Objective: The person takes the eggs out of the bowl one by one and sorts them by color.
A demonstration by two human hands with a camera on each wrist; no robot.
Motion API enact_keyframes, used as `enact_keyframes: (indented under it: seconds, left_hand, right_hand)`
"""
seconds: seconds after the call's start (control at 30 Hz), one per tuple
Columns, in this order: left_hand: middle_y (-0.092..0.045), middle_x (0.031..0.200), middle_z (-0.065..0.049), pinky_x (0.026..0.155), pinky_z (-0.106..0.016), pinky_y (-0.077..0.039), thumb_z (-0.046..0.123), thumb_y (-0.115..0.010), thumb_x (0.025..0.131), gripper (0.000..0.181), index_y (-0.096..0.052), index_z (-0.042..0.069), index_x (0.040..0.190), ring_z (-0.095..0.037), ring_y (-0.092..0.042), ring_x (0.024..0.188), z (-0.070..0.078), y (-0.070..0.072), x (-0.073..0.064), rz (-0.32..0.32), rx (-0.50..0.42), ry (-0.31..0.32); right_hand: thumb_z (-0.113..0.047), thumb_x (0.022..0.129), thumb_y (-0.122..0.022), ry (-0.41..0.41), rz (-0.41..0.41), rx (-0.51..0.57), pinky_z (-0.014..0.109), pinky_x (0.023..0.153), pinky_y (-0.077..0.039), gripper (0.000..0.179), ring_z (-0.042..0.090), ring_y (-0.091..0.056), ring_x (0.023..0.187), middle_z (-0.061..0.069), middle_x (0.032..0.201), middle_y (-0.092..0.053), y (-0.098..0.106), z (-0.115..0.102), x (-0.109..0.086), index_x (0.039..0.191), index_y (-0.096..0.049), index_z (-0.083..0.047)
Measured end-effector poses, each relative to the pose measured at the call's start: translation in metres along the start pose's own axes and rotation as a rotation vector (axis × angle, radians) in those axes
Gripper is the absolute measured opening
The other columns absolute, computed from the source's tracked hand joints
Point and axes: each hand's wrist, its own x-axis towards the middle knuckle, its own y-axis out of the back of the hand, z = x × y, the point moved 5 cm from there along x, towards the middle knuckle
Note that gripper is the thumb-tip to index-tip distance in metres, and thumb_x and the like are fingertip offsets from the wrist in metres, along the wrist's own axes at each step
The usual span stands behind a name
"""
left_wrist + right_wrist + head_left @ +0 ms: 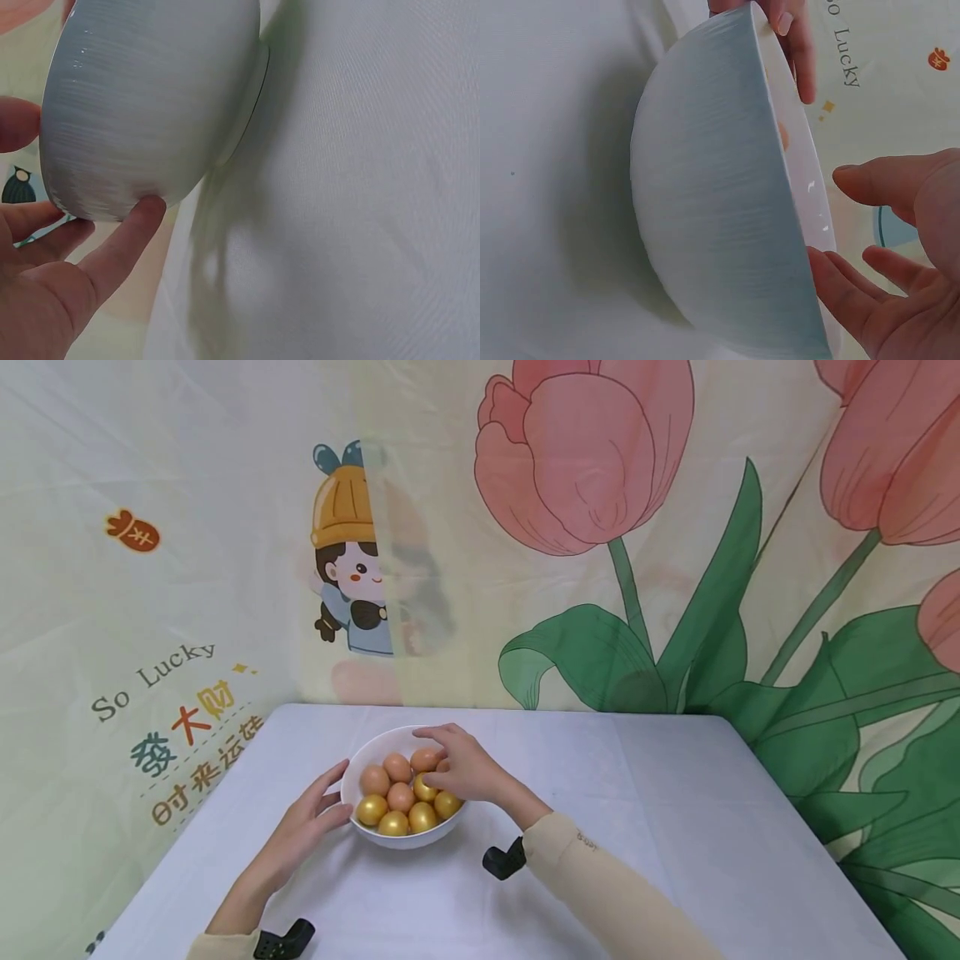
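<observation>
Brown eggs (400, 797) and gold eggs (423, 817) sit in a white bowl (405, 842) on the table (600, 860); the right hand (467, 763) is nearer them, over the bowl's right side, fingers parted, apparently grasping nothing, eggs just below and leftward; the left hand (306, 820) touches the left outer wall, fingers spread, ungrasping; the eggs' long axes are unclear.

Round white bowl (405, 842), glossy inside, standing upright on the white tabletop (637, 777). Holds smooth brown eggs (374, 780) mostly toward the far side and shiny golden eggs (423, 818) along the near and right sides, clustered close, some touching.
</observation>
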Motion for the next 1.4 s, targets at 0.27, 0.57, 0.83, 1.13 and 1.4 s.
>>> enact_keyframes:
  seconds: [0.27, 0.57, 0.83, 1.13, 1.4]
  left_hand:
    - [-0.024, 0.175, -0.017, 0.101, -0.021, -0.048, 0.022, -0.063, 0.106, 0.074, -0.027, 0.016, 0.169, -0.044, -0.048, 0.146, -0.005, 0.000, -0.001, -0.004, 0.030, 0.019]
    - [-0.024, 0.174, -0.018, 0.097, -0.014, -0.047, 0.021, -0.064, 0.105, 0.074, -0.027, 0.016, 0.170, -0.045, -0.048, 0.146, -0.008, 0.002, -0.002, 0.007, 0.022, 0.002]
    - [-0.024, 0.174, -0.018, 0.096, -0.013, -0.047, 0.024, -0.064, 0.106, 0.074, -0.027, 0.016, 0.170, -0.046, -0.049, 0.144, -0.009, 0.004, -0.001, 0.001, 0.034, -0.009]
    - [-0.026, 0.172, -0.018, 0.103, -0.030, -0.051, 0.027, -0.065, 0.105, 0.075, -0.027, 0.018, 0.170, -0.045, -0.050, 0.144, -0.009, 0.005, 0.000, -0.008, 0.042, -0.001]
    - [-0.025, 0.173, -0.018, 0.111, -0.059, -0.052, 0.029, -0.064, 0.105, 0.075, -0.027, 0.018, 0.170, -0.048, -0.048, 0.144, -0.009, 0.003, 0.000, -0.014, 0.041, -0.008]
  right_hand:
    - [-0.008, 0.093, -0.081, 0.016, -0.022, 0.005, 0.042, 0.113, -0.053, 0.063, 0.030, -0.056, 0.137, 0.007, 0.157, -0.053, -0.018, 0.004, 0.012, 0.151, -0.058, -0.011]
    - [-0.004, 0.093, -0.081, 0.039, -0.064, 0.033, 0.036, 0.104, -0.060, 0.061, 0.032, -0.072, 0.116, 0.016, 0.142, -0.066, -0.038, -0.001, 0.025, 0.149, -0.058, -0.004]
    - [-0.004, 0.092, -0.079, -0.029, -0.081, 0.072, 0.019, 0.092, -0.057, 0.058, 0.017, -0.066, 0.104, 0.008, 0.130, -0.069, -0.054, -0.002, 0.035, 0.148, -0.062, -0.009]
    - [-0.001, 0.091, -0.076, 0.022, -0.094, 0.001, 0.016, 0.090, -0.051, 0.055, 0.022, -0.065, 0.107, 0.003, 0.122, -0.073, -0.067, -0.010, 0.042, 0.144, -0.066, -0.009]
    - [-0.002, 0.094, -0.074, 0.007, -0.068, -0.037, 0.016, 0.087, -0.052, 0.042, 0.017, -0.064, 0.101, -0.002, 0.120, -0.074, -0.071, -0.009, 0.046, 0.136, -0.073, -0.012]
